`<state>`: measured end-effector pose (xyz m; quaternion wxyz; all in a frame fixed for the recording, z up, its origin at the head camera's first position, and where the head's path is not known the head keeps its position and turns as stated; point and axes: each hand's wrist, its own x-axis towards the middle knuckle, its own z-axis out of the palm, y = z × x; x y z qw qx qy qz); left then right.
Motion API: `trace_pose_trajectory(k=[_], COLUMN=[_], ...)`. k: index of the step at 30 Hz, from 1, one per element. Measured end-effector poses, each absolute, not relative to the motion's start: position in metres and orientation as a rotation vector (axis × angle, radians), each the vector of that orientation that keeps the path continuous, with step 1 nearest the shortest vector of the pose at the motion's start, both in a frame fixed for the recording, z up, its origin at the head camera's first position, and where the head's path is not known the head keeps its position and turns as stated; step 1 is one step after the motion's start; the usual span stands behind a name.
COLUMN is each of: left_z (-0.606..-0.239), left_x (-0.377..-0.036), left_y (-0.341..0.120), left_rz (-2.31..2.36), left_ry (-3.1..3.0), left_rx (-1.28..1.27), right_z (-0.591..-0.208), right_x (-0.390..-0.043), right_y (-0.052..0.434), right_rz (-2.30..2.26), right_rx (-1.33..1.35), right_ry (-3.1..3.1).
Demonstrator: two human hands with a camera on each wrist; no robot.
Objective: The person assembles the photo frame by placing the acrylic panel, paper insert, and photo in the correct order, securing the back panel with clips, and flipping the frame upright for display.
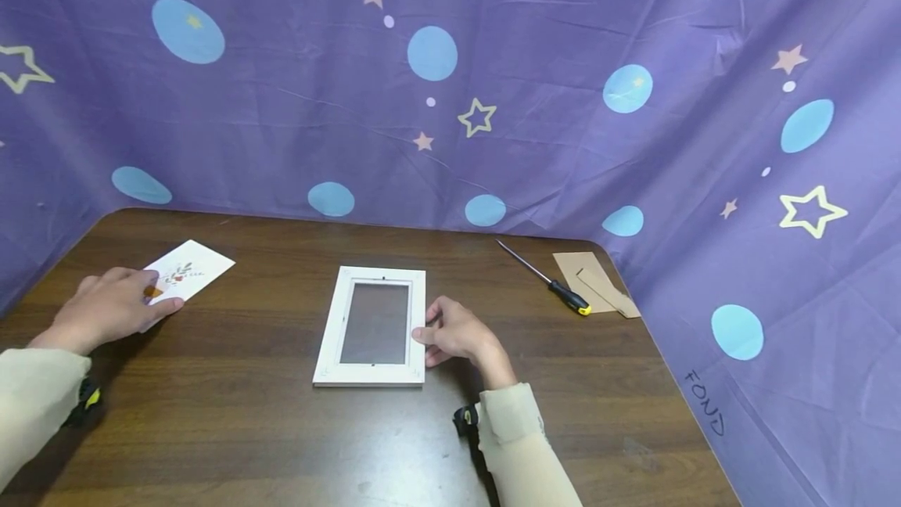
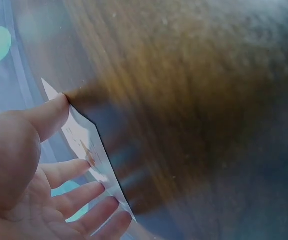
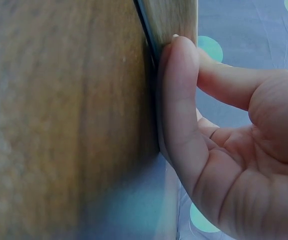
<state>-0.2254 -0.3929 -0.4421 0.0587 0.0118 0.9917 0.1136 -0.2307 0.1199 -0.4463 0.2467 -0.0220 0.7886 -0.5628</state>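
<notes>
One brown surface (image 1: 281,429) carries one white frame (image 1: 371,325) at its middle; the right hand (image 1: 457,332) touches its right edge, grip relaxed. The left hand (image 1: 105,307), fingers straight, half covers one card (image 1: 190,266). One screwdriver (image 1: 545,280) lies apart.

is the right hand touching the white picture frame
Touching. In the head view the right hand has its fingertips on the right edge of the white picture frame; the right wrist view shows a finger pressed along an edge.

Bare table (image 1: 246,413) lies open between card (image 1: 188,268) and frame (image 1: 371,327); screwdriver (image 1: 545,279) lies far right.
</notes>
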Motion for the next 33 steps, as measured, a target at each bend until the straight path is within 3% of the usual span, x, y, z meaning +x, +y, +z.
trace_pose_trajectory(k=[33], left_z=[-0.429], left_x=[-0.224], left_y=[-0.368], left_rz=[0.134], left_ry=[3.051], left_rx=[0.06], right_z=[-0.448], right_x=[-0.232], right_y=[0.121], right_rz=[-1.527], right_rx=[-0.065], right_ry=[2.148])
